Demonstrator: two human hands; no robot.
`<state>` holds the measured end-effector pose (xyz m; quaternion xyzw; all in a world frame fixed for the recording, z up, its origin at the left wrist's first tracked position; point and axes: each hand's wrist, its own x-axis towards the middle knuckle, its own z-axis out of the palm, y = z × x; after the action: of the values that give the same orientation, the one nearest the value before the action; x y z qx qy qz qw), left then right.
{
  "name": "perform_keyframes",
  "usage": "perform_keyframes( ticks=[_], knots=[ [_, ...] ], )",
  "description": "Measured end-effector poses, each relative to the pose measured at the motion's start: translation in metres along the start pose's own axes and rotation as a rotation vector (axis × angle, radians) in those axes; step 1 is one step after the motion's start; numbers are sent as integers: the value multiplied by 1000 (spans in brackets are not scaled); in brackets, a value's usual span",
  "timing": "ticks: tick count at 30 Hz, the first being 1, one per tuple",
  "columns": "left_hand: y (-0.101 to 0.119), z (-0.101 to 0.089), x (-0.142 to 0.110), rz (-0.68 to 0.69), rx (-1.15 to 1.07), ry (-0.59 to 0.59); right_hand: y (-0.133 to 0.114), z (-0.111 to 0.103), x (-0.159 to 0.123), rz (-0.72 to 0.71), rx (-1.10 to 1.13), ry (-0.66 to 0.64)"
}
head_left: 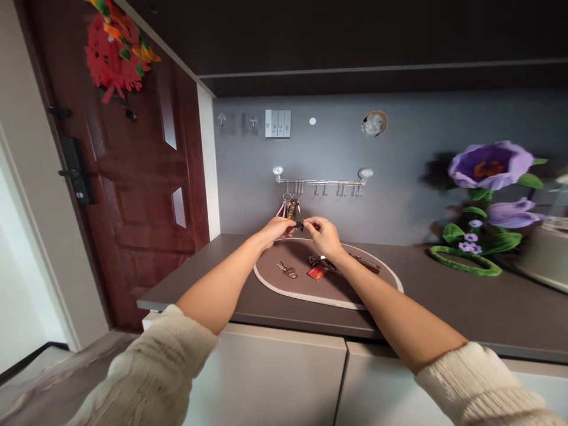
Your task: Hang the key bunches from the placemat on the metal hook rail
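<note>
Just below the hook rail, my left hand and my right hand meet in the air above the mat. Both are closed in a pinch around a small black object; its kind is too small to make out. Behind my fingertips, keys with rings and a pink strap hang from the left hooks. On the brown oval mat lies a small bunch of keys. A red tag and more dark items lie on it, partly hidden by my right hand and forearm.
The mat rests on a dark countertop over pale cabinet doors. Purple artificial flowers stand at the right beside a pale round object. A dark shelf hangs overhead. A reddish-brown door is at the left.
</note>
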<state>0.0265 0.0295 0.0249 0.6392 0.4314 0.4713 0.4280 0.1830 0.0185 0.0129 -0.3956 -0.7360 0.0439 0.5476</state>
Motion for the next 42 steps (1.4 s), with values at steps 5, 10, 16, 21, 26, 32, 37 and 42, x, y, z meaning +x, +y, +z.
perform_keyframes(
  ticks=[5,10,16,21,26,32,37,42],
  knots=[
    [2,4,-3,19,56,-84,0,-1,1,72,122,11],
    [5,6,-5,52,193,-14,4,-1,5,113,187,46],
    [4,3,-3,100,511,89,15,8,19,150,249,67],
    [4,-1,0,121,665,142,7,11,43,226,344,100],
    [3,-6,3,109,692,194,-10,14,70,333,412,148],
    [3,-11,4,90,721,259,-20,21,95,555,498,212],
    [3,-13,5,86,722,283,-21,27,105,668,512,247],
    [5,-12,4,91,723,279,-23,33,106,735,574,249]
  ],
)
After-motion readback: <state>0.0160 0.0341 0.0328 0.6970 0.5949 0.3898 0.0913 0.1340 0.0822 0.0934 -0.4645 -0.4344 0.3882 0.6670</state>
